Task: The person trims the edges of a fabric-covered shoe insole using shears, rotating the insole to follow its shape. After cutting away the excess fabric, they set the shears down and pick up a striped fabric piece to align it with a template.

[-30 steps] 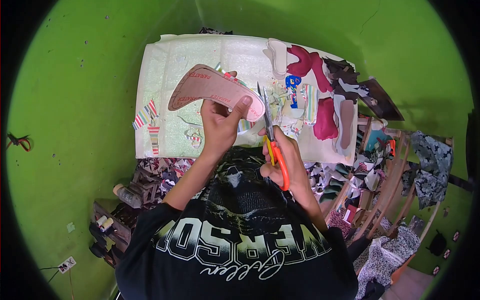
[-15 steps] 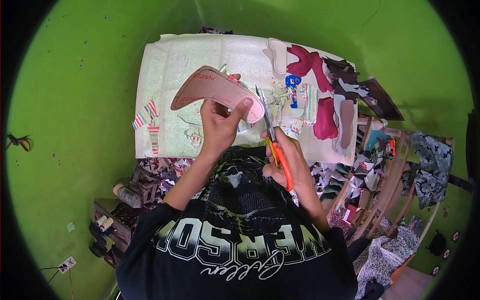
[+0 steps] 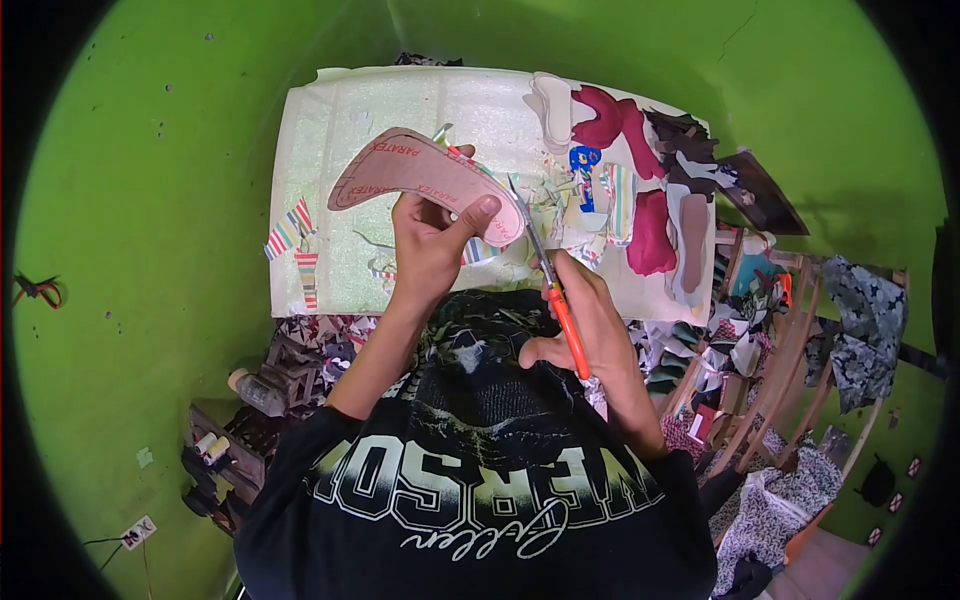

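A tan insole (image 3: 410,175) printed with red PARATEX lettering and a drawn outline is held up over the table in my left hand (image 3: 440,235). My left thumb presses on its rounded right end, the fingers underneath. Striped fabric (image 3: 453,149) shows along its far edge. In my right hand (image 3: 590,315) is a pair of scissors (image 3: 565,325) with orange handles, its blades pointing up and away from me. The blades lie right at the insole's rounded right edge and look nearly closed. Fabric scraps (image 3: 545,195) lie on the table behind the blades.
The white-covered table (image 3: 330,130) carries maroon sole-shaped pieces (image 3: 650,235), pale insole shapes (image 3: 552,112) and a striped piece (image 3: 620,205) at right. Striped offcuts (image 3: 290,230) lie at left. A wooden rack (image 3: 770,370) with fabrics stands at lower right; a plastic bottle (image 3: 258,392) is at lower left.
The insole and my left hand have shifted slightly left. The scissors have closed from a partly open position, their handles drawn together, with the blades staying at the insole's edge.
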The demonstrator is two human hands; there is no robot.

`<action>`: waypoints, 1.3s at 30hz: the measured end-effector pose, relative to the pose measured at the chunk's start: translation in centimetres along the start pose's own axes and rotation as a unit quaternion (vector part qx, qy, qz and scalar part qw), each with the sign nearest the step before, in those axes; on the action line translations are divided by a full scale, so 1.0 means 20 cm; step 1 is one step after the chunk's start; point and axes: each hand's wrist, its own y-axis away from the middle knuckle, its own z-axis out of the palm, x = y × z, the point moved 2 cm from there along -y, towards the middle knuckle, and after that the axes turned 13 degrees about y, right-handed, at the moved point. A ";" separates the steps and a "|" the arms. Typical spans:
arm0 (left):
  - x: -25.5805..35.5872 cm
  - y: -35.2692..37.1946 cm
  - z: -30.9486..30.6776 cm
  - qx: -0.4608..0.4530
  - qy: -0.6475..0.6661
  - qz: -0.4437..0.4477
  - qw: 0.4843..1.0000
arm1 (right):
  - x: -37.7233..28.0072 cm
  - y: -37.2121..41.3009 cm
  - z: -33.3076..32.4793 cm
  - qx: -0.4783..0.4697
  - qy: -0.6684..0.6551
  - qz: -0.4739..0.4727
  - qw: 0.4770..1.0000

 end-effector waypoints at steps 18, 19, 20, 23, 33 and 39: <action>-0.03 0.03 0.00 0.038 0.022 0.040 0.998 | -0.03 0.02 0.02 -0.028 -0.047 0.034 0.998; -0.02 0.03 0.00 0.038 0.022 0.039 0.998 | -0.03 0.02 0.02 -0.040 -0.030 0.041 0.998; -0.02 0.04 0.00 0.036 0.019 0.037 0.998 | -0.02 0.03 0.01 -0.052 -0.014 0.048 0.997; -0.02 0.04 0.00 0.034 0.011 0.033 0.999 | -0.02 0.03 0.00 -0.032 0.016 0.020 0.999; -0.03 0.06 0.01 0.049 0.008 0.040 0.998 | -0.05 0.00 -0.02 -0.018 -0.012 0.018 1.000; -0.03 0.06 0.01 0.052 0.022 0.021 0.998 | -0.06 0.01 -0.03 0.005 0.052 0.024 0.998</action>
